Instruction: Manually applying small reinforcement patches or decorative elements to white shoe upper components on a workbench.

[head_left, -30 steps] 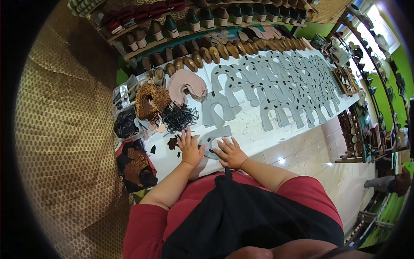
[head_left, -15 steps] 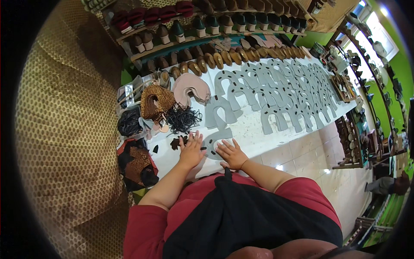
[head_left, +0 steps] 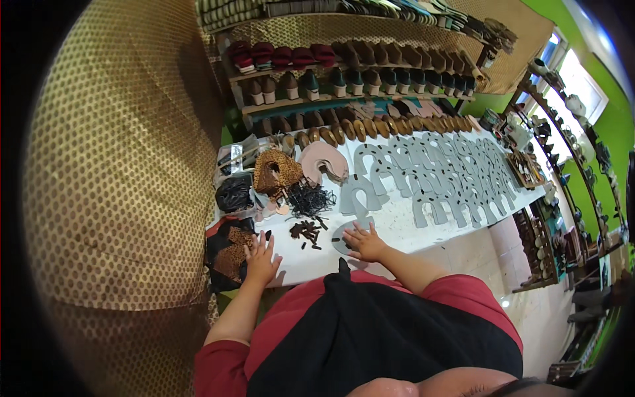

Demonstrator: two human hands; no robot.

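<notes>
Apparently well along, judging by rows of dark-tabbed grey arches [head_left: 471, 173] across the bench [head_left: 398, 210] right of centre. Seemingly left: one grey piece [head_left: 339, 239] at lower centre, partly under the flat right hand [head_left: 368, 243], grip apart; loose dark tabs [head_left: 305, 230] just beside. Likewise spread, clamped on nothing visible, near leopard-print scraps [head_left: 231, 253] at lower left: the left hand [head_left: 262, 263]. Crowded left of centre by black strips [head_left: 311, 200] and pink cutouts [head_left: 322, 157].

Legible text, numbers, signs: none | white patch [head_left: 236, 157], far left corner of table [head_left: 407, 233]: any print too small to read | other surfaces: nothing legible
</notes>
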